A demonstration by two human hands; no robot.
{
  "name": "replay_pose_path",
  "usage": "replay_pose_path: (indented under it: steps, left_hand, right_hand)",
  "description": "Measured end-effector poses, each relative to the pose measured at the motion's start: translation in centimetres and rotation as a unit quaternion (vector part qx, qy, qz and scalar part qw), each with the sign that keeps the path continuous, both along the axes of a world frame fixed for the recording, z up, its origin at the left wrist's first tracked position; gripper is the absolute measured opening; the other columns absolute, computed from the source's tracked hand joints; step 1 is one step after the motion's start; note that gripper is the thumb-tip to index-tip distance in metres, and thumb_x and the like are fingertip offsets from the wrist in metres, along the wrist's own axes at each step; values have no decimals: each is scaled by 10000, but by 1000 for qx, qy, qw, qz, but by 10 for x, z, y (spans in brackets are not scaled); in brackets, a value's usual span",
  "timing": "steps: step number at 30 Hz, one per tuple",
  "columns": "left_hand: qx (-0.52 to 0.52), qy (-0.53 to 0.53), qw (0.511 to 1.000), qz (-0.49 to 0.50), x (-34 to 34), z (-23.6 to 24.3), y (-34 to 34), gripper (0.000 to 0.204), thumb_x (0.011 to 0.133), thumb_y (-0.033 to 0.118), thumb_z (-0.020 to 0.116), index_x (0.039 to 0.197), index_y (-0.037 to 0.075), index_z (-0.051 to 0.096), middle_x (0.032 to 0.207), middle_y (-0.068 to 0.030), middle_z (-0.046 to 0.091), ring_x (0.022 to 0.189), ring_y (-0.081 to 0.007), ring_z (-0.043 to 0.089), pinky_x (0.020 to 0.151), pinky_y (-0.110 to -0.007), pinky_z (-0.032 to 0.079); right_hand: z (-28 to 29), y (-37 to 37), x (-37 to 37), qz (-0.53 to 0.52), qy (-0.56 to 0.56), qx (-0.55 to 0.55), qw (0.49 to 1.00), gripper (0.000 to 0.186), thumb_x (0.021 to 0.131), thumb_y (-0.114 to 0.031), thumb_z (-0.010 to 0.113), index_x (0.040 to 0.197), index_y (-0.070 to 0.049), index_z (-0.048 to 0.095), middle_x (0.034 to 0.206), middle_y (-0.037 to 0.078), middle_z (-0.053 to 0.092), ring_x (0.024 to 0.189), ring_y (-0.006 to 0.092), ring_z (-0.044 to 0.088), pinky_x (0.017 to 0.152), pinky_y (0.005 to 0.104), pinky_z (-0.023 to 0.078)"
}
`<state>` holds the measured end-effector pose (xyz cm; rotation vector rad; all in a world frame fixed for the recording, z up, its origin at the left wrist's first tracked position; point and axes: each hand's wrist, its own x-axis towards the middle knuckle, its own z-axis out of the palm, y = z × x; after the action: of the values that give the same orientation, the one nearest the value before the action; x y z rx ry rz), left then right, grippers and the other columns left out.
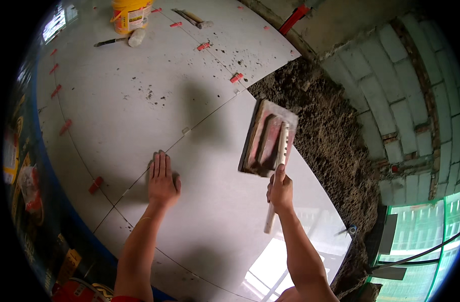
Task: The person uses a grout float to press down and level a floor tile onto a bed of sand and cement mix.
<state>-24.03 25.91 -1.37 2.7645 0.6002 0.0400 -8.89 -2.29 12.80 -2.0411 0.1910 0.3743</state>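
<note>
My left hand [162,181] lies flat on a large pale floor tile [215,186], fingers stretched out and touching the joint at its far edge. My right hand [280,190] is closed around the long white handle of a flat rectangular tamping float [269,138]. The float has a dark edge and a worn reddish back. It is tilted above the tile's right side, near the brown mortar bed [323,126]; whether it touches the tile I cannot tell. A small pale clip [186,131] stands in the joint beyond my left hand.
Red levelling wedges [95,185] line the joints. At the back stand a yellow bucket [132,16], a brush-like tool [109,43] beside a pale lump [137,37], and a hammer [192,18]. A block wall [391,75] and green netting [416,231] border the right.
</note>
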Motion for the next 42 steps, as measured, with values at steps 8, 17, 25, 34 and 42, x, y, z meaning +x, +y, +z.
replay_pose_path:
  steps: [8, 17, 25, 34, 42]
  left_hand:
    - [15, -48, 999, -8, 9, -7, 3, 739, 947, 346, 497, 1517, -50, 243, 1606, -208, 213, 1506, -326, 171, 1229, -440, 156]
    - [28, -100, 995, -1, -14, -34, 8, 713, 953, 395, 468, 1484, -55, 315, 1591, -207, 251, 1502, -308, 183, 1229, -431, 136]
    - [-16, -39, 999, -2, -163, -3, -74, 787, 959, 471, 464, 1490, -86, 297, 1602, -247, 187, 1512, -369, 103, 1232, -463, 73]
    - [-55, 5, 998, 7, -260, 4, -110, 921, 954, 585, 457, 1510, -105, 204, 1609, -267, 128, 1513, -392, 61, 1226, -484, 33]
    - [-42, 34, 999, -7, -245, 15, -107, 956, 929, 611, 475, 1515, -95, 204, 1615, -251, 111, 1509, -397, 62, 1226, -483, 85]
  right_hand:
    - [-91, 48, 89, 28, 103, -240, 965, 712, 982, -623, 365, 881, 20, 655, 661, 182, 637, 550, 294, 639, 511, 423, 501]
    - [-94, -13, -52, 86, 139, -184, 969, 650, 948, -721, 376, 650, -144, 359, 480, 5, 370, 352, 157, 387, 335, 345, 343]
    - [-71, -115, -191, 143, 235, -108, 955, 518, 1019, -513, 462, 749, -72, 495, 531, -7, 424, 403, 103, 428, 368, 283, 323]
    - [45, -52, -188, 197, 57, -31, 978, 616, 1008, -619, 376, 747, -68, 468, 544, -14, 409, 432, 68, 383, 386, 244, 282]
    - [-107, 16, -154, 314, -98, -274, 904, 595, 1001, -593, 427, 712, -78, 496, 527, 12, 437, 429, 120, 451, 400, 314, 368]
